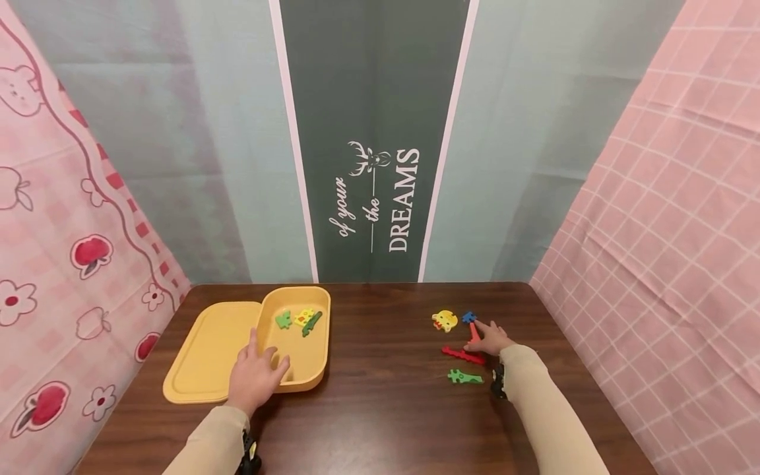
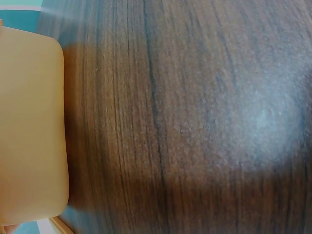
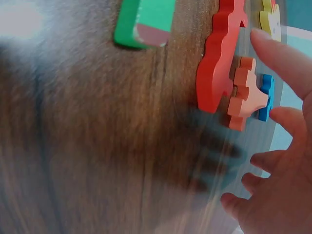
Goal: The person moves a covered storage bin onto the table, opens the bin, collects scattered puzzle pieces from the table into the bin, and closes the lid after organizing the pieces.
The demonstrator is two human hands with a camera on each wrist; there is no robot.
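My left hand (image 1: 256, 376), fingers spread, is over the near-left rim of a yellow box (image 1: 323, 369); contact is unclear. In the box lie a light green puzzle piece (image 1: 284, 320), a yellow piece (image 1: 302, 318) and a dark green piece (image 1: 313, 323). My right hand (image 1: 494, 339) hovers with parted fingers above an orange puzzle piece (image 3: 242, 92), holding nothing. Beside that piece are a long wavy red piece (image 3: 218, 58) and a small blue piece (image 3: 266, 96). A green piece (image 1: 465, 377) lies nearer me, and a yellow animal-face piece (image 1: 444, 320) farther off.
A flat yellow lid (image 1: 202, 356) lies against the box's left side. The brown wooden table (image 1: 380, 369) ends at a grey-green curtain (image 1: 208, 165) behind. Pink cloths hang along its left and right sides.
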